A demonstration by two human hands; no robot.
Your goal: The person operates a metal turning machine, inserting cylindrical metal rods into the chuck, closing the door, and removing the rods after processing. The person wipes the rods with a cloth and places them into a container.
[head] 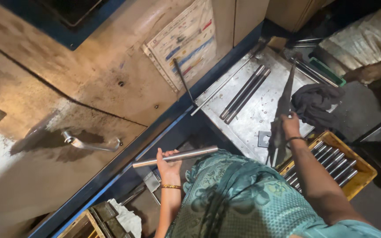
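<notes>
Left hand: the left hand (169,164) was closed around one polished round steel rod (175,157), gripping it near its middle; the rod lay nearly level, its far end tipped slightly up toward the metal tray. A beaded bangle sat on that wrist.

Right hand: the right hand (291,124) was closed on a long, dark, greasy strip of rag or brush (282,113); which of the two I could not tell. The strip ran from the far edge of the tray down to its near edge.

Tray: a scratched, flat sheet-metal tray (261,105) with raised edges stood between the machine and the crate.

Rods on tray: two dark steel rods (244,94) lay side by side, touching, toward the tray's left edge; one thinner bright rod (220,88) lay along that left edge.

Cloth: one crumpled dark grey cloth (316,103) rested over the tray's right edge.

Crate: one yellow plastic crate (331,165) sat just beside the tray's near right corner, holding a row of roughly eight steel rods; the exact count was unclear because the forearm covered some.

Machine: a beige machine panel (89,75) with a blue lower edge carried one curved metal handle (92,143) and one printed chart (186,42).
</notes>
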